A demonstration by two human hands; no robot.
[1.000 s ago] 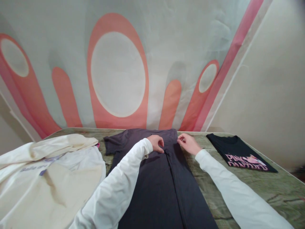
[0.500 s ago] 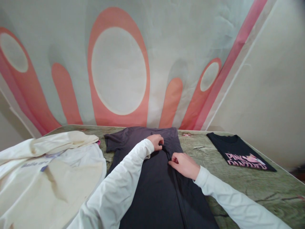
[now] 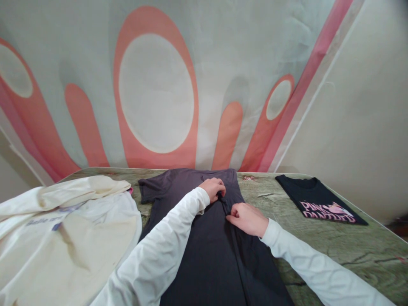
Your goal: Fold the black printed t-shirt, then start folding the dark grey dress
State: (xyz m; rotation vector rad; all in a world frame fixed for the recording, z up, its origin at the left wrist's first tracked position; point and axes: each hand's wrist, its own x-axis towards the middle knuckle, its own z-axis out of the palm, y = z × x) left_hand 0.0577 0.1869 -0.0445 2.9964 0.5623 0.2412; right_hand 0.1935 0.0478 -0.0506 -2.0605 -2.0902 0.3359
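A dark grey T-shirt [image 3: 200, 255] lies lengthwise on the table in front of me, its left sleeve spread toward the far left. The right side is folded inward, leaving a long crease down the body. My left hand [image 3: 214, 188] is closed on the shirt's fabric near its upper part, fingertips partly hidden by the bunched cloth. Just right of it and closer to me, my right hand [image 3: 247, 218] pinches the folded edge of the same shirt. White sleeves cover both my forearms.
A cream and white garment [image 3: 95, 238] lies loosely piled at the left. On the right rests a folded black T-shirt [image 3: 318, 199] with pink lettering. The wood-patterned table [image 3: 321, 238] reaches back to a wall sheet [image 3: 210, 55] printed with pink shapes.
My left hand has shifted slightly right and toward the right hand, still on the cloth. The right hand has barely moved. The whole view has shifted a little.
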